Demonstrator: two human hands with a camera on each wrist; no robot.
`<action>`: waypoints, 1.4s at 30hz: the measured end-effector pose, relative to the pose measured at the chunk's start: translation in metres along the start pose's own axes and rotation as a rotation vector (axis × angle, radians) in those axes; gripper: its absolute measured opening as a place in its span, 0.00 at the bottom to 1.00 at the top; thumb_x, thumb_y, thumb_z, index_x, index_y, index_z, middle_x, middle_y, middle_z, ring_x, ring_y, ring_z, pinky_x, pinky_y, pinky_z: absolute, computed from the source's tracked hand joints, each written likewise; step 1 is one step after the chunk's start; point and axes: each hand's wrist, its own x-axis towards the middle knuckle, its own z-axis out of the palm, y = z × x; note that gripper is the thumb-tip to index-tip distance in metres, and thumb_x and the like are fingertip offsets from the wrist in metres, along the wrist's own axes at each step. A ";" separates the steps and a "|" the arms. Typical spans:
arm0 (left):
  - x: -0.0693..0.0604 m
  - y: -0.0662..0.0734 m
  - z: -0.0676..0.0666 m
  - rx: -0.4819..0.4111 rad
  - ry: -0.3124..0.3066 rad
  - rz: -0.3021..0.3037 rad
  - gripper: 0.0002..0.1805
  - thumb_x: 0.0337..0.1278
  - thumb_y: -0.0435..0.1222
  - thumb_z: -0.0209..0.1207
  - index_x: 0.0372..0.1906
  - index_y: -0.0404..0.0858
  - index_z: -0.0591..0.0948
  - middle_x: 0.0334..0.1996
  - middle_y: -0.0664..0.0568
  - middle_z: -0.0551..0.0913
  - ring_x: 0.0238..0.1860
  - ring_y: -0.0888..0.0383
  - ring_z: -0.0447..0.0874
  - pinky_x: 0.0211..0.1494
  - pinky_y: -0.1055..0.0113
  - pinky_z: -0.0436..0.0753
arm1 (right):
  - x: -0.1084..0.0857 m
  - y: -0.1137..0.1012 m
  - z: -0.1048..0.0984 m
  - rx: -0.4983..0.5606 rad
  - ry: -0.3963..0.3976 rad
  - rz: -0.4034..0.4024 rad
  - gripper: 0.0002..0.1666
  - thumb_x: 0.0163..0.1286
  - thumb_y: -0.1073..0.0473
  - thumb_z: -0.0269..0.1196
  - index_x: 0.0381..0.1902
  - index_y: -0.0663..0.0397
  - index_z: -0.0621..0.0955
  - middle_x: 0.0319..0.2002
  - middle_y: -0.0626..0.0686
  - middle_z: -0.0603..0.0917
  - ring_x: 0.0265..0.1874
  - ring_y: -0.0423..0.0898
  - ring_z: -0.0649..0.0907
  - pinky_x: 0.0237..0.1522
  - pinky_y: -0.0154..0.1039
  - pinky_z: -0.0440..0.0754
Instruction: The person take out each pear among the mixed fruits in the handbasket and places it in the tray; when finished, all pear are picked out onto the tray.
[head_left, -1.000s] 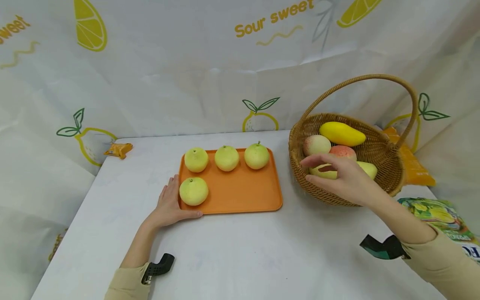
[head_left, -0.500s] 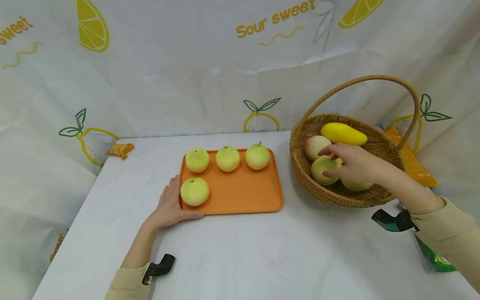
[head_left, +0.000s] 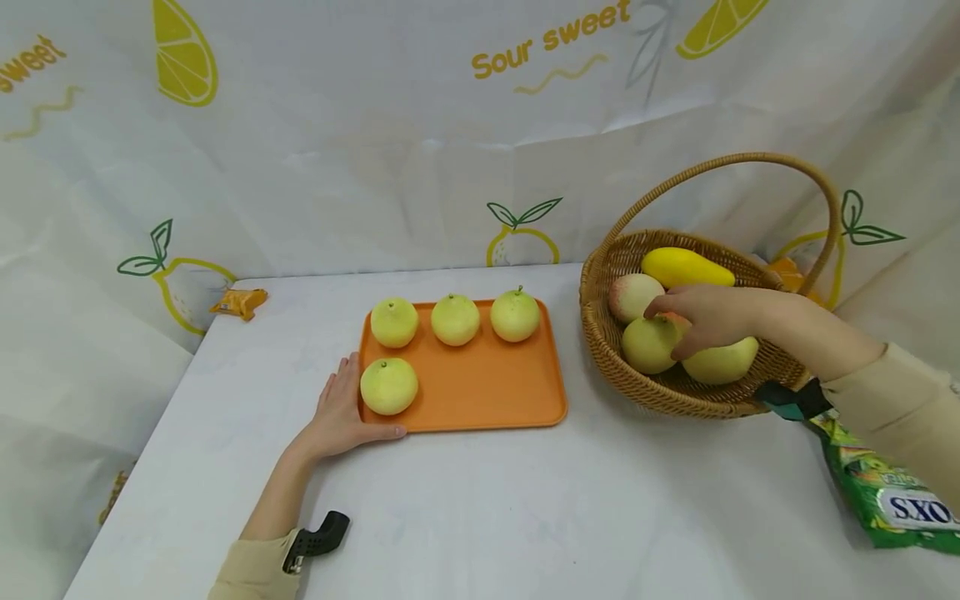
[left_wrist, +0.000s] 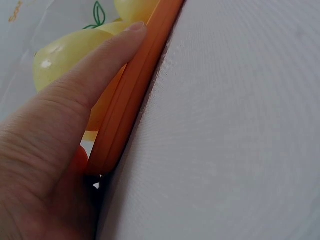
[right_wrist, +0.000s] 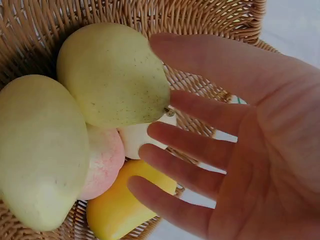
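Observation:
In the head view my left hand point(head_left: 341, 415) rests against the front left corner of an orange tray point(head_left: 480, 392), thumb straight along its front edge. Round yellow-green fruits stand on the tray: three in a back row and a single fruit point(head_left: 389, 387) at front left. My right hand point(head_left: 712, 319) reaches into a wicker basket point(head_left: 637, 387). Its fingers are spread beside a yellow-green pear point(right_wrist: 112, 75), the thumb tip close to the pear's side; contact is unclear. Around it lie another pale pear point(right_wrist: 40, 155), a yellow mango point(right_wrist: 125, 200) and a pink peach point(right_wrist: 102, 162).
The basket's tall handle point(head_left: 750, 157) arches over the fruit. A green printed bag point(head_left: 888, 500) lies at right, partly under the right sleeve. An orange packet point(head_left: 787, 271) shows behind the basket; a small orange wrapper point(head_left: 240, 302) sits at back left.
My right hand has moved from over the basket's front left, lower and to the right, to beside the near-left pear, uncovering more of it. My left hand has stayed at the tray.

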 end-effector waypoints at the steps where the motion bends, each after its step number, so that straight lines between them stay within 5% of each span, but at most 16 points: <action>1: 0.000 0.000 0.000 -0.001 -0.001 0.000 0.77 0.36 0.62 0.73 0.76 0.31 0.33 0.76 0.33 0.35 0.76 0.41 0.28 0.74 0.45 0.34 | 0.001 0.001 -0.001 0.007 -0.029 -0.001 0.38 0.54 0.57 0.73 0.60 0.66 0.73 0.56 0.65 0.76 0.56 0.62 0.75 0.53 0.59 0.74; 9: 0.000 0.000 0.001 0.002 0.005 0.008 0.77 0.36 0.62 0.73 0.76 0.31 0.32 0.76 0.34 0.36 0.76 0.41 0.28 0.74 0.45 0.34 | 0.014 0.015 0.000 0.056 -0.103 -0.039 0.39 0.53 0.61 0.72 0.61 0.68 0.71 0.52 0.61 0.79 0.49 0.56 0.78 0.49 0.54 0.76; 22: -0.001 -0.001 0.000 0.011 0.013 0.003 0.77 0.35 0.63 0.72 0.76 0.31 0.32 0.76 0.34 0.36 0.76 0.41 0.28 0.74 0.45 0.34 | 0.028 0.024 0.008 0.035 -0.014 -0.104 0.40 0.48 0.45 0.78 0.54 0.59 0.79 0.42 0.48 0.77 0.37 0.44 0.73 0.40 0.41 0.73; 28: -0.001 -0.001 0.000 0.005 0.012 0.003 0.77 0.35 0.63 0.72 0.76 0.31 0.32 0.76 0.35 0.36 0.76 0.41 0.28 0.74 0.45 0.34 | 0.034 0.018 0.015 0.070 -0.032 -0.135 0.41 0.49 0.41 0.76 0.56 0.53 0.75 0.46 0.48 0.80 0.42 0.44 0.76 0.46 0.43 0.75; 33: 0.000 0.000 -0.001 0.003 0.008 -0.001 0.77 0.36 0.63 0.72 0.76 0.30 0.32 0.76 0.35 0.36 0.76 0.42 0.28 0.74 0.45 0.33 | 0.039 0.014 0.019 0.123 -0.113 -0.078 0.42 0.50 0.44 0.76 0.60 0.46 0.72 0.52 0.52 0.76 0.47 0.48 0.74 0.48 0.45 0.72; 42: -0.001 -0.002 0.001 0.009 0.004 -0.008 0.78 0.36 0.64 0.72 0.76 0.31 0.32 0.76 0.35 0.35 0.76 0.42 0.28 0.74 0.45 0.33 | 0.041 0.013 0.022 0.078 -0.181 -0.075 0.47 0.51 0.43 0.74 0.67 0.41 0.68 0.58 0.54 0.73 0.49 0.51 0.74 0.45 0.45 0.73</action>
